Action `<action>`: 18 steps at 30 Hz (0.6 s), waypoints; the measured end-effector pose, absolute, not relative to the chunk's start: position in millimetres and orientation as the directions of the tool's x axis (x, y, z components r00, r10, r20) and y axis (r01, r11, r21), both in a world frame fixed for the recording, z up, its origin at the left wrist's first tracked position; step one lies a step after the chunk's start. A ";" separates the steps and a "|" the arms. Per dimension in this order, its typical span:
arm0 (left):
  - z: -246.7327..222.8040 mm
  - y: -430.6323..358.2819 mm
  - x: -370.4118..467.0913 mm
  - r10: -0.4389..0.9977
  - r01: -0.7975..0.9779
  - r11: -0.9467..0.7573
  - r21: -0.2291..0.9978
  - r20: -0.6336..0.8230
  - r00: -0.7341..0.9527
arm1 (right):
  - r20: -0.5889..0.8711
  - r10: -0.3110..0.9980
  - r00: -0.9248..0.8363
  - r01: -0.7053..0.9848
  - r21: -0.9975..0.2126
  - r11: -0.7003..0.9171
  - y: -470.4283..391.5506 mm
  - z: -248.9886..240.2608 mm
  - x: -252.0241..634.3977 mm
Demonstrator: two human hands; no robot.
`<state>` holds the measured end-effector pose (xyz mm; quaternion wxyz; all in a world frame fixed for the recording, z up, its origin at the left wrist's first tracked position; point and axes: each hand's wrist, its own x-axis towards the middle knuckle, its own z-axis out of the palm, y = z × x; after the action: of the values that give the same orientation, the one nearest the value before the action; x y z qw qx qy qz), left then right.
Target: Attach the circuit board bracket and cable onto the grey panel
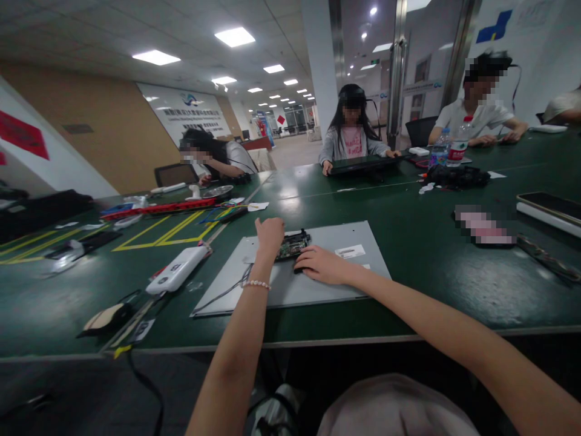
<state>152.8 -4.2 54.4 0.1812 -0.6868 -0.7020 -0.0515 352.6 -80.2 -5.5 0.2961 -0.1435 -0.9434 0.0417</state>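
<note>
The left hand [270, 236] curls at the circuit board's [294, 246] left end, contents hidden; the board lies between both hands, long axis roughly crosswise, on a grey panel [313, 293]; the right hand [324, 264] bends loosely nearby, grip unclear.

Table [422, 242] is open right of panel [313, 293], white device [178, 270] blocks left

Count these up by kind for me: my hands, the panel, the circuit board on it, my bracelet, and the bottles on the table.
Hands: 2, left hand, right hand
Panel: 1
Circuit board: 1
Bracelet: 1
Bottles: 2, red-capped bottle, bluish bottle
Total: 7
</note>
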 end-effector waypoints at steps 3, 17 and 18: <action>57.8 6.9 141.4 0.906 0.982 0.133 -0.138 0.418 -0.064 | 0.553 0.303 -0.776 0.250 -0.171 0.953 -81.5 -4.4 352.2; 74.2 -14.3 79.5 0.823 0.824 0.554 0.117 0.074 -0.564 | 0.523 0.349 -0.777 0.267 -0.229 0.936 -85.4 -1.7 353.8; 75.7 -17.6 74.2 0.779 0.778 0.618 0.109 0.043 -0.625 | 0.522 0.352 -0.777 0.267 -0.234 0.935 -85.8 -1.2 354.1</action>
<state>74.2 -17.6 75.7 -0.0041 -0.4329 -0.8995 -0.0585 354.1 -85.8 -1.2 0.2906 -0.1646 -0.9397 0.0734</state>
